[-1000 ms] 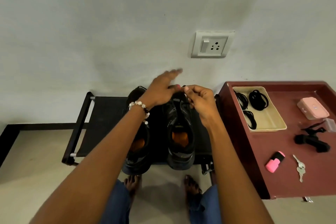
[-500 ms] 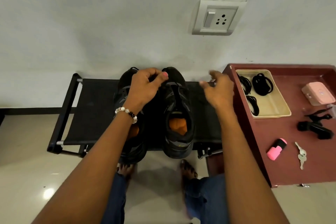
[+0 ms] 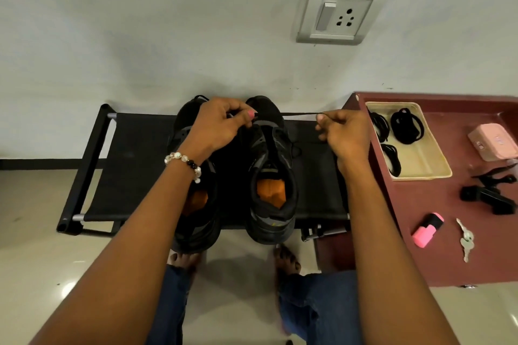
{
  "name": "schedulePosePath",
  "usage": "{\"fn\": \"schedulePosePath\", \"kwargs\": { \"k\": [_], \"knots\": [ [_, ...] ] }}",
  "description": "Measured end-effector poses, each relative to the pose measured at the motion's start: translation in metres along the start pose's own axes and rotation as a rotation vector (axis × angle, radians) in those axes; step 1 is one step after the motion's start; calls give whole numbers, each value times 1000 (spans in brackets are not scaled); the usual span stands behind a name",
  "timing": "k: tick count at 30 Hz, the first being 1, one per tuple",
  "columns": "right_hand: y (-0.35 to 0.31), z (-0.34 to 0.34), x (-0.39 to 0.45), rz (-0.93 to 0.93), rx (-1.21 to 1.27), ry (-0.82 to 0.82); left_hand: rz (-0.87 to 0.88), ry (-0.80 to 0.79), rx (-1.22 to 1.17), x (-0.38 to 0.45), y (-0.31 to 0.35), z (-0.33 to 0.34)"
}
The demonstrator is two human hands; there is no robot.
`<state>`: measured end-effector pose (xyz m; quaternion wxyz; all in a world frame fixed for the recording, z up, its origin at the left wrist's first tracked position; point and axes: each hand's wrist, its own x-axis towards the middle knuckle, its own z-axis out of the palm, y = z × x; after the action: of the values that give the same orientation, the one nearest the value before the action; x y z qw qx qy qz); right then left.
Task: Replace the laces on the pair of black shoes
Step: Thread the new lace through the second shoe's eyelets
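Two black shoes with orange insoles stand side by side on a low black rack (image 3: 126, 165). The right shoe (image 3: 270, 176) shows fully; my left arm partly covers the left shoe (image 3: 196, 216). A black lace (image 3: 298, 114) runs taut across the right shoe's toe end. My left hand (image 3: 221, 126) pinches one end of it over the toe. My right hand (image 3: 343, 131) pinches the other end, out to the right of the shoe.
A maroon table (image 3: 448, 246) stands right of the rack. On it are a beige tray (image 3: 431, 159) with coiled black laces (image 3: 405, 126), a pink box (image 3: 492, 145), a black clip (image 3: 489, 196), a pink highlighter (image 3: 427, 230) and keys (image 3: 466, 241). My bare feet are below the rack.
My hands have moved apart: the right hand went right, drawing the lace taut across the shoe. The left hand has closed on the lace at the toe. The view has shifted down.
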<state>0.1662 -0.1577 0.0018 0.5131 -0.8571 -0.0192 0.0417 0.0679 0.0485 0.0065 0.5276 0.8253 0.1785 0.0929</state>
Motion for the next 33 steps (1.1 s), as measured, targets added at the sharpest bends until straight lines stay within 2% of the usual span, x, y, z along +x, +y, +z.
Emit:
{"fn": "schedulePosePath", "kwargs": {
  "k": [3, 5, 8, 10, 15, 19, 21, 25, 30, 33],
  "knots": [
    [-3, 3, -1, -25, -294, -83, -77, -34, -4, 1, -1, 2],
    [-14, 8, -6, -135, -434, -209, -91, -69, -8, 1, 1, 6],
    [-31, 21, -18, -333, -285, -403, -95, -107, -102, 0, 6, 14],
    [-33, 32, -25, -380, -185, -486, -101, -92, -153, -1, 9, 16],
    [-29, 38, -21, -348, 4, -413, -170, -6, -268, -2, 8, 15],
    [-24, 39, -15, -336, -55, -289, -190, -33, -364, 0, 8, 13],
    [-24, 39, -16, -351, -93, -308, -204, -37, -369, -1, 8, 14],
    [-26, 45, -21, -392, -104, -428, -214, -18, -300, -1, 9, 16],
    [-26, 49, -15, -331, -71, -313, -261, 38, -286, -4, 8, 17],
    [-17, 47, -8, -234, -62, -262, -307, 68, -118, -8, 1, 25]
  ]
}}
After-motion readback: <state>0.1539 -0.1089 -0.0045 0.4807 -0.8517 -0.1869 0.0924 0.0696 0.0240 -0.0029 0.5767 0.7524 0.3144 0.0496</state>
